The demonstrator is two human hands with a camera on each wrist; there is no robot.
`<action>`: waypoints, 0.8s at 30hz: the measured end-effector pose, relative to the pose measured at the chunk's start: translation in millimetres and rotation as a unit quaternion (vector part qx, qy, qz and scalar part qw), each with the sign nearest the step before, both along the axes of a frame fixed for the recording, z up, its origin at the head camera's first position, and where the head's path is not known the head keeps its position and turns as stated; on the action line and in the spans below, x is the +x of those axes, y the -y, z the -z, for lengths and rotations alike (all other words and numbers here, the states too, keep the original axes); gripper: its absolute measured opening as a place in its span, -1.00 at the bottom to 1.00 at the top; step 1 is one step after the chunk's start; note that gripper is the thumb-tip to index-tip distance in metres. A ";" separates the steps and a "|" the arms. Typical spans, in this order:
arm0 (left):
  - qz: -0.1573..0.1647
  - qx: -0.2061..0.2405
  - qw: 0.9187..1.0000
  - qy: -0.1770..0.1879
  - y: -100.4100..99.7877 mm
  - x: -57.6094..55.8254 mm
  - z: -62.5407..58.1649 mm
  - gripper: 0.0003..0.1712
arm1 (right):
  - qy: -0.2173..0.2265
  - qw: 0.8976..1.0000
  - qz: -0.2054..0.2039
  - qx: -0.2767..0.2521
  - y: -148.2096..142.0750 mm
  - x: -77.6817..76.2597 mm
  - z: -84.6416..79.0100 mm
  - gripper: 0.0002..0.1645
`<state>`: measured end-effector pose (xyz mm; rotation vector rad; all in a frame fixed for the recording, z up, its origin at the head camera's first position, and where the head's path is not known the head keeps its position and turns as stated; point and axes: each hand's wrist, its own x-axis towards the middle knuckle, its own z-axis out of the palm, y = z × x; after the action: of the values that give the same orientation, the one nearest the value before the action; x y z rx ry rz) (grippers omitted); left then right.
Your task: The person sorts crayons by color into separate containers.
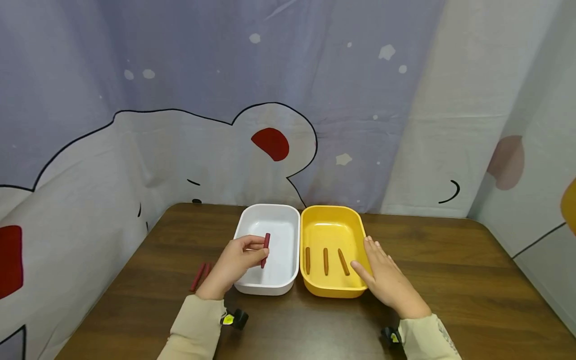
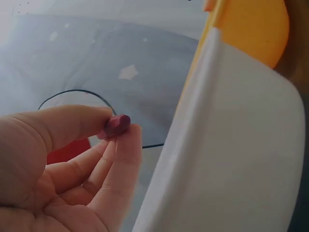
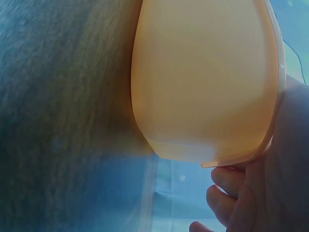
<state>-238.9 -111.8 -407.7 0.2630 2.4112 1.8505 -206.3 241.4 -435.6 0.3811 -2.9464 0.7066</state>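
My left hand pinches a dark red crayon between thumb and fingers, above the white tray. Its six-sided end faces the camera in the left wrist view, where the crayon stands outside the white tray's wall. My right hand lies at the right rim of the yellow tray, fingers straight and thumb apart, holding nothing. Inside the yellow tray are three brown crayons, spaced apart. Only the yellow tray's outer wall shows in the right wrist view, with fingers beside its rim.
Dark red crayons lie on the wooden table left of the white tray, partly hidden by the left wrist. The two trays stand side by side. A printed curtain hangs behind the table's far edge.
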 end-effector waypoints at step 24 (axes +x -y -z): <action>-0.023 -0.219 0.975 -0.030 -41.4 -16.5 18.7 -0.74 | 0.005 1.000 0.003 -0.003 -1.0 -1.7 0.9 -0.04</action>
<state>-255.3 -70.4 -426.4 0.2288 2.8001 1.2875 -208.0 242.5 -436.5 0.3687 -2.9524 0.7170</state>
